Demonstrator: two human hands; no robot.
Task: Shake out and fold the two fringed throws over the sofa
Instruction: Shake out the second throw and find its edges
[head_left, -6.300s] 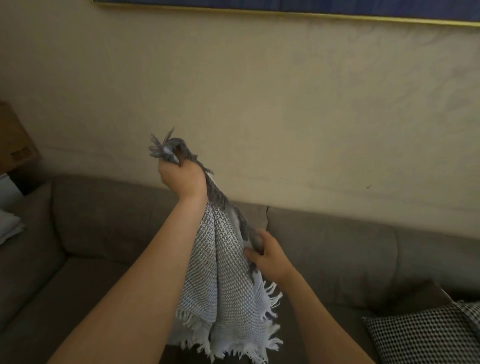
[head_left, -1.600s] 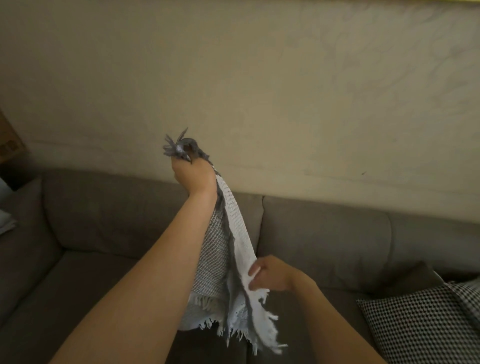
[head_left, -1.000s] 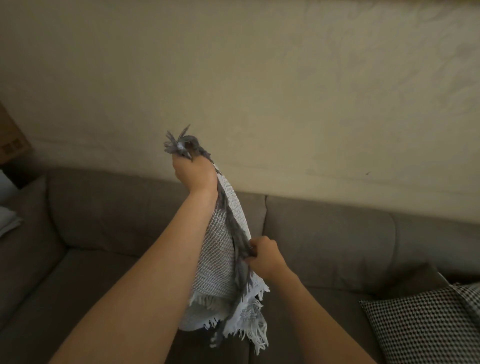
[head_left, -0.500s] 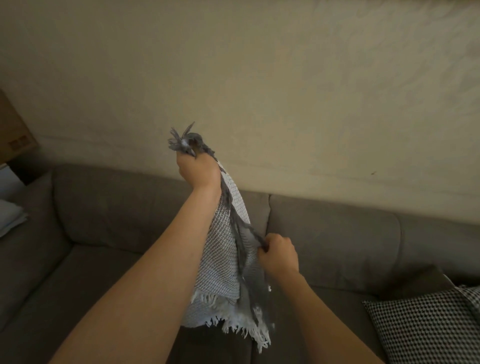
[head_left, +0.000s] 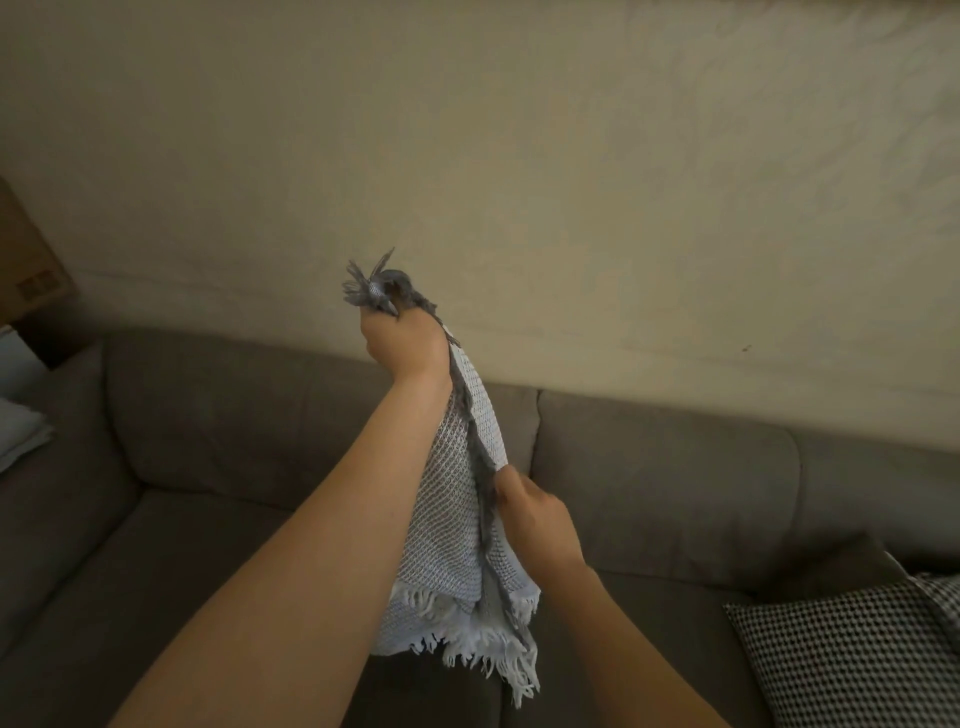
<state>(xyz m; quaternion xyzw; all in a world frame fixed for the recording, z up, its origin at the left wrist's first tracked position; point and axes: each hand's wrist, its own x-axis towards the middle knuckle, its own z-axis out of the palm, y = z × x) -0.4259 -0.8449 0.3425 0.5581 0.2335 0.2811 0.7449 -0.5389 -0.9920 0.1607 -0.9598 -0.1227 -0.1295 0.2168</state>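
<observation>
A grey-and-white woven throw (head_left: 448, 525) with white fringe hangs bunched in the air above the grey sofa (head_left: 665, 483). My left hand (head_left: 406, 344) is raised high and grips its top corner, dark fringe sticking out above the fist. My right hand (head_left: 535, 519) is lower and to the right, pinching the throw's dark fringed edge about halfway down. The white fringe dangles below both forearms. A second throw is not visible.
A black-and-white checked cushion (head_left: 852, 654) lies on the sofa seat at the lower right. A pale cushion (head_left: 21, 431) sits at the far left edge, with a cardboard box (head_left: 26, 260) above it. A beige wall stands behind the sofa.
My right hand has worked up and down the throw's right edge and now pinches the dark fringed edge halfway down. My left hand has kept its raised grip.
</observation>
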